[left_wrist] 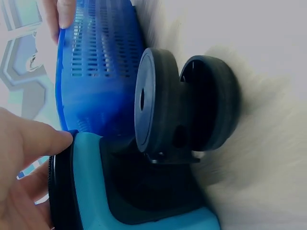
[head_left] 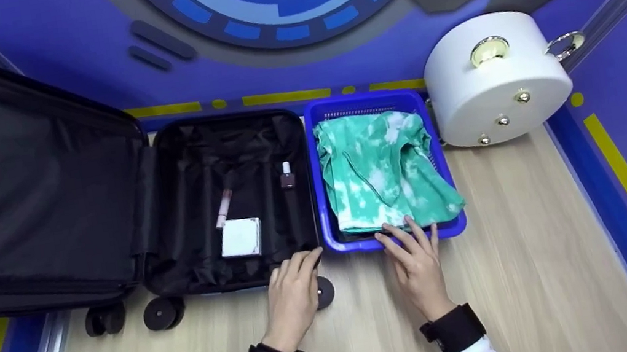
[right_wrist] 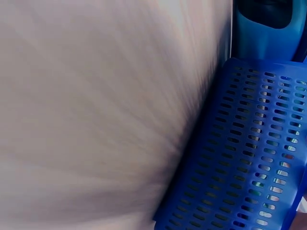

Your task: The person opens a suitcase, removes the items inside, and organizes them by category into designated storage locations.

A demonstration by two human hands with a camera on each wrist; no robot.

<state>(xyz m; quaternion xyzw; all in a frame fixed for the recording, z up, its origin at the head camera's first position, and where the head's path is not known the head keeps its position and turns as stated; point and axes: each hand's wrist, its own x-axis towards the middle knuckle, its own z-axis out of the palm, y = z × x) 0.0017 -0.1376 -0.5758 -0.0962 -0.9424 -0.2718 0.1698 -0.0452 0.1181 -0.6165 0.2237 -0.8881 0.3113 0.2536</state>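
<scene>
1. gripping, left side: the left hand [head_left: 294, 297] grasps the near right corner of the suitcase [head_left: 189, 219]; left wrist view shows the thumb on the outer edge, the other fingers past the rim on the inner side.
2. right side: the right hand [head_left: 420, 268] has its fingers spread and slightly bent over the near rim of the blue basket [head_left: 361, 246], tips by the lower edge of the green-and-white cloth [head_left: 363, 175]. cannot tell whether they clench rim or fabric.
3. suitcase: laid unfolded, two halves side by side, black lining. right half contains a white square box [head_left: 240, 237], a slim pink tube [head_left: 224, 208] just above it, its lower end beside the box's top left corner, and a small dark bottle [head_left: 287, 177] with a white cap near the right wall.
4. basket: stands just beside the suitcase's right half; slotted walls. cloth lies folded inside, filling most of it, lower right corner reaching over the rim.
5. surroundings: white rounded case [head_left: 493, 87] with metallic fittings beyond the basket's right side; black caster [head_left: 164, 313] at the suitcase's near edge; pale wood-grain surface [head_left: 545, 228] underneath.
</scene>
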